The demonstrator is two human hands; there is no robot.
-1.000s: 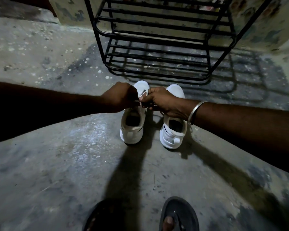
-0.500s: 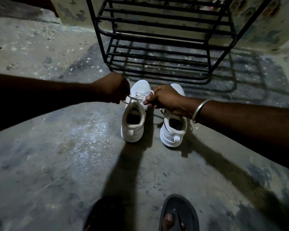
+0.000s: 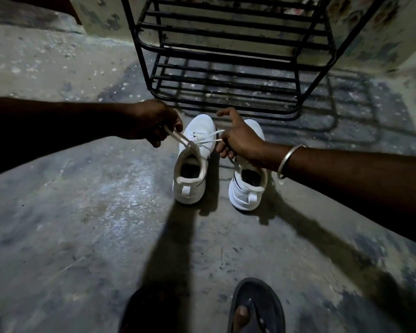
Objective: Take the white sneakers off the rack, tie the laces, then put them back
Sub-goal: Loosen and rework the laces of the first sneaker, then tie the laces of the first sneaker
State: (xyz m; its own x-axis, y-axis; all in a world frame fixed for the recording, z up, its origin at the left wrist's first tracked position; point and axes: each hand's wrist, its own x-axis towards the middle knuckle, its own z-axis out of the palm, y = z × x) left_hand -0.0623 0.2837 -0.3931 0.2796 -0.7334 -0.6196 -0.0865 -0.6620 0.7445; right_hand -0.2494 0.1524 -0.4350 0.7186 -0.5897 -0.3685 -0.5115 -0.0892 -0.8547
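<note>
Two white sneakers stand side by side on the concrete floor, heels toward me, just in front of the black metal rack (image 3: 228, 68). Over the left sneaker (image 3: 192, 169), my left hand (image 3: 151, 122) pinches a loop of its white lace (image 3: 197, 141). My right hand (image 3: 238, 138), with a metal bangle on the wrist, grips the other lace loop and partly covers the right sneaker (image 3: 247, 186). The lace runs taut between both hands, with a knot above the left sneaker's tongue.
The rack's lower shelves hold nothing that I can see, and it stands against a stained wall. My feet in dark sandals (image 3: 255, 306) are at the bottom edge. Bare concrete floor lies to the left and right of the sneakers.
My hands have drawn apart, left hand to the left and right hand to the right, pulling the lace loops out and tightening the knot on the left sneaker.
</note>
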